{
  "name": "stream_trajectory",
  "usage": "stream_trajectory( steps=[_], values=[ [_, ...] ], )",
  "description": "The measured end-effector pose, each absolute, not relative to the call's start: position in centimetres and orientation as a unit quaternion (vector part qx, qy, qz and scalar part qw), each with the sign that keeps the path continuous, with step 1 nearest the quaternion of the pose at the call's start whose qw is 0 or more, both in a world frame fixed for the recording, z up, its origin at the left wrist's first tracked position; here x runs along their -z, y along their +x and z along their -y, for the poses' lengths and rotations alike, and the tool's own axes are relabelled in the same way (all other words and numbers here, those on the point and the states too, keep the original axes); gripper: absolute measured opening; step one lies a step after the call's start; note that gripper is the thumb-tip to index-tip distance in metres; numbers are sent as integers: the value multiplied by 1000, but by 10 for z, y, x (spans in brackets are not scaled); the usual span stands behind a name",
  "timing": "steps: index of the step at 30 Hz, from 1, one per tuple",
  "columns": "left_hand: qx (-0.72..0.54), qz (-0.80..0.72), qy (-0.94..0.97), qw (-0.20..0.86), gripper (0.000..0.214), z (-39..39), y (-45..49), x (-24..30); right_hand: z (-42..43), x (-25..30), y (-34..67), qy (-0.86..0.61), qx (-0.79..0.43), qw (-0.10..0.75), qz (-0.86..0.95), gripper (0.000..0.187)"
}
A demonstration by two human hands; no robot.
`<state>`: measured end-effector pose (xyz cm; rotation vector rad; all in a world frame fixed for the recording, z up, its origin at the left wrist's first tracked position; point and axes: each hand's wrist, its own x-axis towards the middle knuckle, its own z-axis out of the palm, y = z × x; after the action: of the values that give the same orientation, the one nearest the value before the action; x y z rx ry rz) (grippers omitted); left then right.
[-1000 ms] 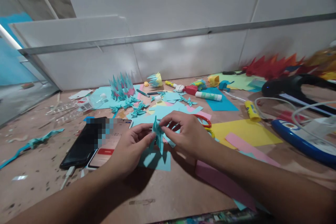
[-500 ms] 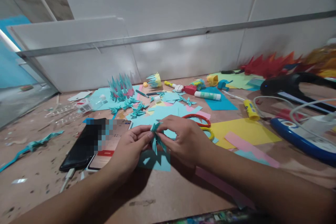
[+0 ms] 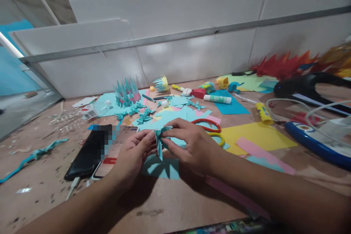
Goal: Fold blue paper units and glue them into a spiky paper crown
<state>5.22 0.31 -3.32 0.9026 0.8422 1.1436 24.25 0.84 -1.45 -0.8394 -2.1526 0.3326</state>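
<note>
Two hands (image 3: 135, 151) (image 3: 193, 142) hold one teal paper piece (image 3: 159, 147).

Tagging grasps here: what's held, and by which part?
A folded teal paper piece: left hand at its left side, right hand at its right. Exact fingertip contacts are partly hidden.

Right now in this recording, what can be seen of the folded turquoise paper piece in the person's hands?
The folded turquoise paper piece looks matte and creased, with narrow, pointed flaps; one points down, another shows at its top. The left hand and right hand pinch it from either side, above a turquoise sheet on the table. The hands hide part of it, so its full shape is unclear.
</note>
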Motion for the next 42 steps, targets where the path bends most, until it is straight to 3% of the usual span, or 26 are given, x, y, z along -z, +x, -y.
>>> stream_trajectory(
  steps=[6, 11, 15, 21, 27, 34, 42],
  values=[
    [-507, -429, 465, 585, 24, -6, 49, 33, -5, 14, 242, -313, -171, 414, 837, 13],
    [-532, -428, 463, 566, 23, -6, 48, 33, -12, 13, 244, -322, -440, 503, 670, 13],
    [-521, -410, 445, 602, 24, -2, 48, 29, -22, 17, 244, -298, -594, 465, 585, 24],
    [-521, -406, 437, 611, 22, 1, 48, 27, -22, 23, 243, -352, -604, 412, 584, 27],
    [-507, -434, 520, 533, 21, -1, 49, 28, -20, 23, 243, -379, -558, 409, 614, 36],
    [-414, -417, 656, 474, 25, 4, 43, 25, -16, 22, 239, -377, -591, 428, 570, 38],
    [-351, -413, 764, 351, 29, 8, 36, 24, -15, 27, 236, -393, -654, 394, 512, 42]
  ],
)
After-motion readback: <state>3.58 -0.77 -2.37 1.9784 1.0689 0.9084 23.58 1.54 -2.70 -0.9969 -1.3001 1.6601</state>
